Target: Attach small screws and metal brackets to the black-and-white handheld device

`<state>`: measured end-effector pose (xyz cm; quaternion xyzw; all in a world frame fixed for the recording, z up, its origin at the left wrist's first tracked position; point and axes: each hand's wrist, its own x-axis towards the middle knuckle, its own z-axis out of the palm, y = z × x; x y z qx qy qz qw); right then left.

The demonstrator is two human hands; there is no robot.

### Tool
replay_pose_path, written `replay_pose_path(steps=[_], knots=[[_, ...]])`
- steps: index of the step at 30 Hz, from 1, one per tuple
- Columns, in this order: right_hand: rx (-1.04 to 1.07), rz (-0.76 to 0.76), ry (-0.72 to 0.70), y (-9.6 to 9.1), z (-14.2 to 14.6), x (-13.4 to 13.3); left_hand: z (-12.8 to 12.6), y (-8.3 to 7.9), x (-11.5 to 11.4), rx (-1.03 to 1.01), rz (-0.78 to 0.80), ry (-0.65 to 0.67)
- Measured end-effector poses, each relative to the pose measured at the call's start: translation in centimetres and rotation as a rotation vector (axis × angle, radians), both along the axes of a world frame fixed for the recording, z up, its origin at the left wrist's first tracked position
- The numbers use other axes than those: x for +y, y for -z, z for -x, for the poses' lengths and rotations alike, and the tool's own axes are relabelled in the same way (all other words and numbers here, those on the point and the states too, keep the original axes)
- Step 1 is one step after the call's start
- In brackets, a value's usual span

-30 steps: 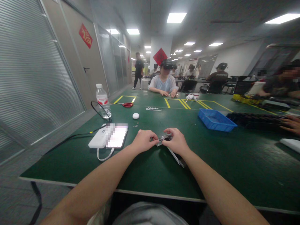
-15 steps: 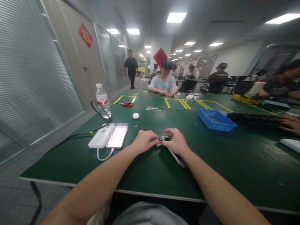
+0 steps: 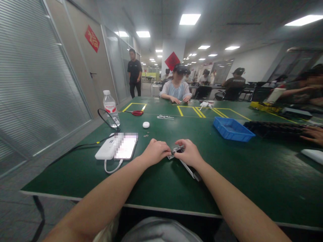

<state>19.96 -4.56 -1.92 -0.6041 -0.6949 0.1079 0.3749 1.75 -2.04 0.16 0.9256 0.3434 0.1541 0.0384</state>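
Metal mechanism between two hands. The elongated metal mechanism (image 3: pixel 187 168) lies on the green tabletop (image 3: pixel 151 191), its far end between the hands and its pale, narrow body slanting toward the wearer beneath the right wrist. The right hand (image 3: pixel 189 154) curls its thumb and fingers around the far end, gripping it; the left hand (image 3: pixel 155 153) has its fingertips drawn together at the left edge, though whether they pinch it cannot be told. Left: a white power bank (image 3: pixel 104 152) beside a lit smartphone (image 3: pixel 123 153), with a water bottle (image 3: pixel 109 107) behind. Centre: a rounded white case (image 3: pixel 146 124), small rings (image 3: pixel 146 135) and red-handled scissors (image 3: pixel 137 113). Right: a blue plastic tray (image 3: pixel 232 134). Background: a seated person (image 3: pixel 175 89) opposite, a standing person (image 3: pixel 134 72) in dark clothing, and ceiling light panels (image 3: pixel 190 19).
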Motion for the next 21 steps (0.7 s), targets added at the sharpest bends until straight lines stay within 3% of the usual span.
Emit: replay_pose_path(steps=[21], knots=[[-0.001, 0.031, 0.011, -0.13, 0.26, -0.17, -0.17, 0.00, -0.52, -0.039, 0.046, -0.058]])
